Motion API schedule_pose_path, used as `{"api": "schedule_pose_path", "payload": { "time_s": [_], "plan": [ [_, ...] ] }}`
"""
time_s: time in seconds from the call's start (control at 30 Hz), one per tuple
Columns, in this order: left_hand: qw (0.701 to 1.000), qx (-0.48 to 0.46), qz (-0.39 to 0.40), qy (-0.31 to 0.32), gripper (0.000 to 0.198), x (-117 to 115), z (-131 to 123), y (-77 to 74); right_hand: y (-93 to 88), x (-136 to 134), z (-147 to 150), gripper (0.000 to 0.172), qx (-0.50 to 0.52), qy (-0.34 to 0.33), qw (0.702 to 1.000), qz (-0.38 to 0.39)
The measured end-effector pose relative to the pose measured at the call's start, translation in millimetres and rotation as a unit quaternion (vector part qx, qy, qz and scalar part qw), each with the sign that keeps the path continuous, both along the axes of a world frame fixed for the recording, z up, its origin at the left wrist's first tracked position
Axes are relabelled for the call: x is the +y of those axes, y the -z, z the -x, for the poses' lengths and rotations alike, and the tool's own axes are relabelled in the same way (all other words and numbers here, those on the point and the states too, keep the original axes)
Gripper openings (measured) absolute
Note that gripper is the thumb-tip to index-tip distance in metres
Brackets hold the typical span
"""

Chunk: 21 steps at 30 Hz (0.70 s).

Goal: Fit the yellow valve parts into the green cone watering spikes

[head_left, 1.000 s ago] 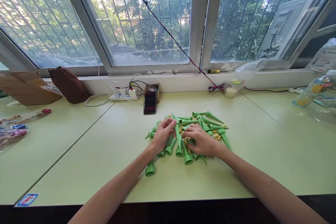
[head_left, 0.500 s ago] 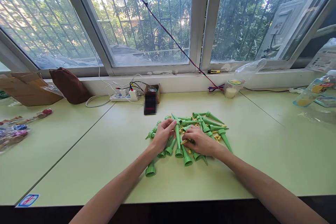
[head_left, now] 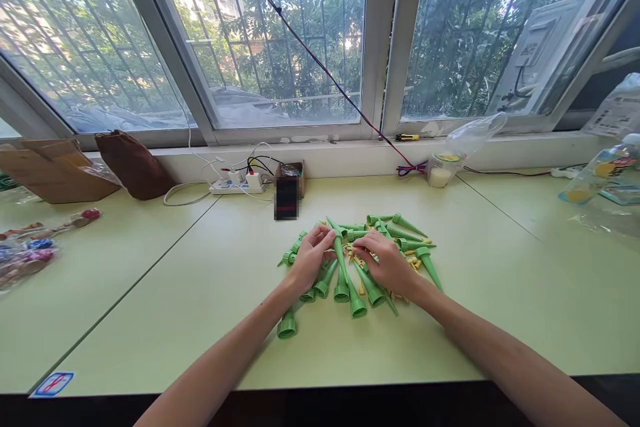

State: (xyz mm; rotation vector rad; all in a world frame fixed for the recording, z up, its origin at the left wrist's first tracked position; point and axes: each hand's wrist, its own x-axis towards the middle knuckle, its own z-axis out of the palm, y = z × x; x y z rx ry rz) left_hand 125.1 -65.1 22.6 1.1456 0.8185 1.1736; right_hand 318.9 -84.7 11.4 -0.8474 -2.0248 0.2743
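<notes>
My left hand (head_left: 314, 255) is closed around a green plastic watering spike (head_left: 339, 252), its ribbed collar by the fingertips and its point slanting down. Close on its right, my right hand (head_left: 384, 260) is bent over the pile with thumb and fingers drawn together. Whatever sits between those fingertips is too small to make out. Several more green watering spikes (head_left: 374, 292) lie in a loose heap under and around both hands. Small yellow plastic pieces (head_left: 362, 288) are scattered among them, partly covered by the right hand.
Behind the heap stand a small box with a dark front (head_left: 287, 199) and a power strip (head_left: 237, 185) with cables. A brown pouch (head_left: 134, 165) and cardboard box (head_left: 57, 172) are at back left. A bagged tub (head_left: 443, 172) and a bottle (head_left: 607, 167) stand right.
My right hand has moved up and slightly away from me; the yellow piece earlier seen at its fingertips no longer shows clearly. The left hand keeps its spike almost still.
</notes>
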Motion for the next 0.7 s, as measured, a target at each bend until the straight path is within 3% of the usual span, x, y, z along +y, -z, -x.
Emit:
{"api": "schedule_pose_path", "payload": {
  "time_s": [0.23, 0.47, 0.7],
  "plan": [
    [1.0, 0.014, 0.0, 0.011, 0.035, 0.2, -0.8, 0.3, -1.4, -3.2, -1.4, 0.021, 0.08, 0.037, 0.996, -0.023],
    [0.998, -0.004, -0.017, 0.062, 0.034, -1.2, -2.4, -2.0, 0.9, -4.4, -2.1, 0.023, 0.102, 0.084, 0.991, -0.033],
    [0.999, -0.013, -0.004, 0.042, 0.032, -2.8, -2.0, -5.0, -0.7, -6.7, -1.2, 0.018, 0.125, 0.1, 0.985, -0.06]
  ]
}}
